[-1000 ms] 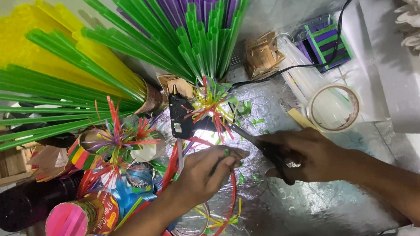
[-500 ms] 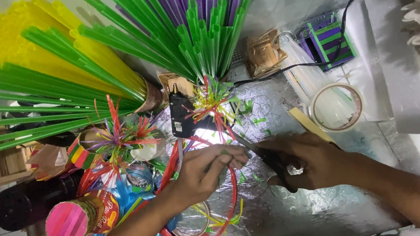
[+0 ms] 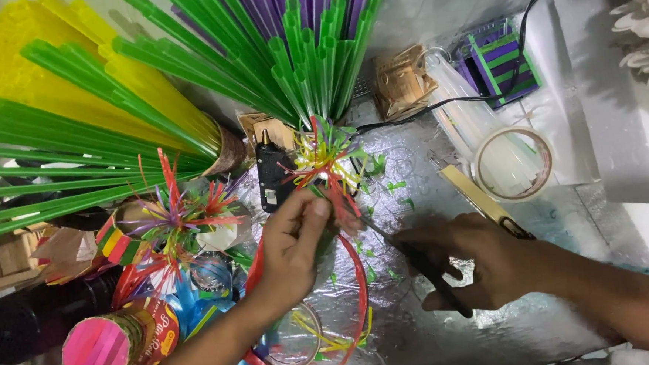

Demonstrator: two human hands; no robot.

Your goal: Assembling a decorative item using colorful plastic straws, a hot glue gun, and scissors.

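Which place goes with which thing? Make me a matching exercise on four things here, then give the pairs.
1. round roll of clear tape
2. black-handled scissors
3. multicoloured straw flower
4. pink-topped cardboard tube

a. bottom left corner
b. in the right hand
c. pinched by the left hand
d. on the foil-covered table, upper right

Pairs: 1-d, 2-b, 3-c, 4-a

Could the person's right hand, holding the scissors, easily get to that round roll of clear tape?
Probably yes: the right hand lies just below the clear tape roll, with only foil-covered table between, though black scissors occupy it.
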